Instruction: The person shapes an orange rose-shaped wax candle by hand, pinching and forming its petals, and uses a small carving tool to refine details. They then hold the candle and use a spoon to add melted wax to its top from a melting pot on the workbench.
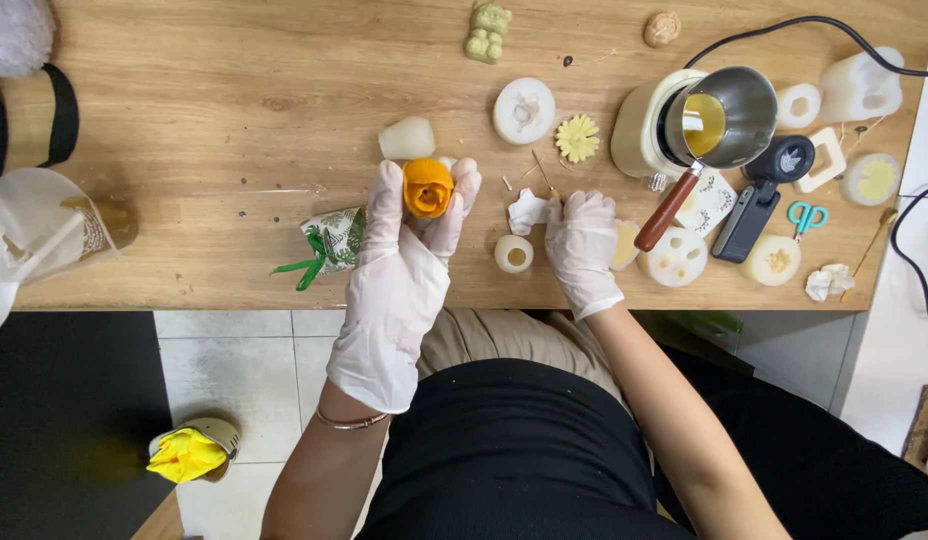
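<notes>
orange rose candle (428, 187): bloom faces up at the camera, long axis can't tell
left hand (409, 235): gloved, grasping the candle above the counter (234, 120)
right hand (581, 240): gloved, pinching thin stick (543, 172)

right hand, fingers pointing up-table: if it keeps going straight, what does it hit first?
Likely the crumpled white tissue at the fingertips of the right hand, then the thin wooden stick beyond. Height above the table is unclear.
</notes>
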